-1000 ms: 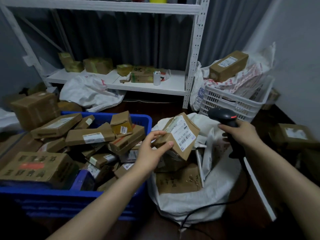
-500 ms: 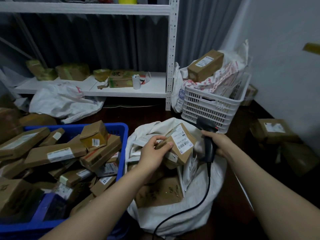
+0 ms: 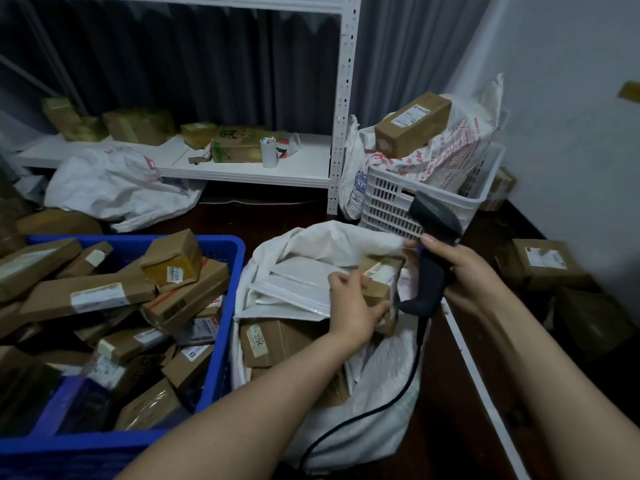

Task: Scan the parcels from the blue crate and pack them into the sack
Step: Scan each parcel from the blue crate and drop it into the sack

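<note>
A blue crate point(image 3: 227, 306) at the left is heaped with several brown cardboard parcels. To its right an open white sack point(image 3: 374, 393) holds cardboard boxes and white mailers. My left hand point(image 3: 349, 306) grips a small brown parcel point(image 3: 379, 278) with a white label, low inside the sack's mouth. My right hand point(image 3: 460, 271) holds a dark barcode scanner point(image 3: 433, 244) by its handle, just right of the parcel, its head raised. The scanner's black cable runs down over the sack's front.
A white slotted basket point(image 3: 398, 199) with printed bags and a long box stands behind the sack. A white metal shelf point(image 3: 242, 168) carries boxes and a cup. Loose parcels point(image 3: 540, 261) lie on the dark floor at the right; a crumpled white sack point(image 3: 114, 188) lies at the back left.
My left hand has lowered the labelled parcel from in front of the scanner down into the sack. My right hand has drawn the scanner back and tilted it upward.
</note>
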